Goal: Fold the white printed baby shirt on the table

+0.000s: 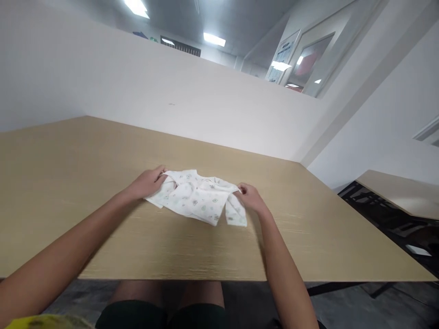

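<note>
A small white baby shirt (195,196) with a scattered pale print is stretched between my hands, over the middle of the table. At its left shoulder, my left hand (149,182) is closed, pinching the cloth between thumb and fingers. My right hand (251,196) grips the right shoulder the same way, with the fingertips curled in. One sleeve hangs down below my right hand; the other lies partly behind the cloth near my left hand. The neckline faces away from me.
The wooden table (103,246) reaches to a low white partition (192,109) at the back. A second table (404,192) with dark items beneath it stands to the right. My legs are under the table's front edge.
</note>
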A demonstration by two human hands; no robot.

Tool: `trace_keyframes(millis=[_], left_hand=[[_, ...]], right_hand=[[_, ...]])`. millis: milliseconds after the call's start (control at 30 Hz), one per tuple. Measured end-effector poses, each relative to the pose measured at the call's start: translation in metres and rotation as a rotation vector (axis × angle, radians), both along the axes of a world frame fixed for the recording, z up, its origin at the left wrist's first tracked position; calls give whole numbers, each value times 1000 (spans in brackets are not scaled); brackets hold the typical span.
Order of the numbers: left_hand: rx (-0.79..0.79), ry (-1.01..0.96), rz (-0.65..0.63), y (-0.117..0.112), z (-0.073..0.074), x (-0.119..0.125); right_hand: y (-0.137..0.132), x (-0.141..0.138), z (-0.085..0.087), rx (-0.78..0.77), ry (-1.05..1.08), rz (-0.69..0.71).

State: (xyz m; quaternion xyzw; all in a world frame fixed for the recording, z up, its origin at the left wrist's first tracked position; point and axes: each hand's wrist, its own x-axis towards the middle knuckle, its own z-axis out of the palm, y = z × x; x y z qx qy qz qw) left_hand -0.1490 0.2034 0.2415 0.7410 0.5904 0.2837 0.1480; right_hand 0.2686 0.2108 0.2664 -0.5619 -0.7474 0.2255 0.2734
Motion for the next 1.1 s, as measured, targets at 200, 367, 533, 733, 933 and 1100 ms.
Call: trace_keyframes(millis=[200, 367, 533, 733, 933, 1100], left_hand=[[-254, 10, -207, 2, 3, -23], [-197, 92, -213, -1, 0, -23], [197, 244, 92, 0, 11, -41], [12, 114, -4, -5, 7, -32], [-30, 100, -71, 8, -28, -2], [20, 172, 29, 20, -39, -10]], right_hand=[[6, 22, 4, -32, -91, -162], [2, 34, 8, -225, -226, -249], [2, 34, 5, -201, -244, -268], [6, 30, 2, -168, -227, -332], [10, 48, 6, 176, -237, -235], [5, 68, 14, -98, -91, -58]])
